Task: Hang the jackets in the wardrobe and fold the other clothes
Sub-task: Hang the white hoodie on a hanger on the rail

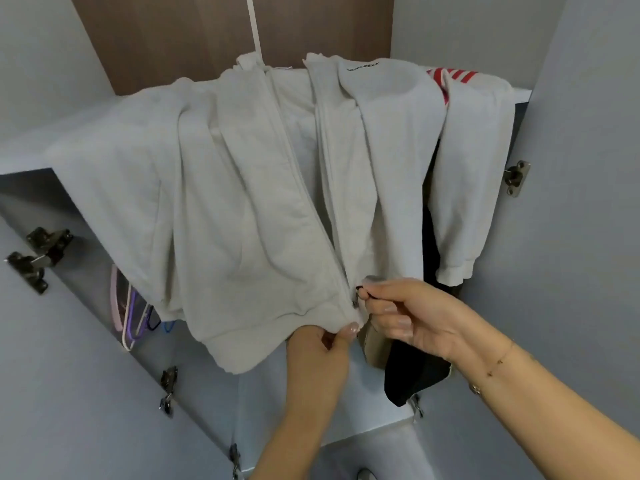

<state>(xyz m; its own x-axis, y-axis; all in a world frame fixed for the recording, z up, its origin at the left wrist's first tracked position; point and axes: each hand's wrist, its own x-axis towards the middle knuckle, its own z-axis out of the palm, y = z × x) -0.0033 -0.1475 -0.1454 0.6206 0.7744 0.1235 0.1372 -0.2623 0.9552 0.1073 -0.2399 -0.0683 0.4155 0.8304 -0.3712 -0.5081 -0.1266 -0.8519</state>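
Several hangers (133, 315) inside wardrobe (86, 358)

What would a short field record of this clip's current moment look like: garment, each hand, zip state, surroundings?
garment: light grey zip-up fleece jacket, draped over the wardrobe's pale shelf edge
left hand: pinches the jacket's bottom hem beside the zip
right hand: pinches the small dark metal zip pull
zip state: pull at the very bottom, front open above it
nearby: black garment hanging at right; pink and purple hangers at left
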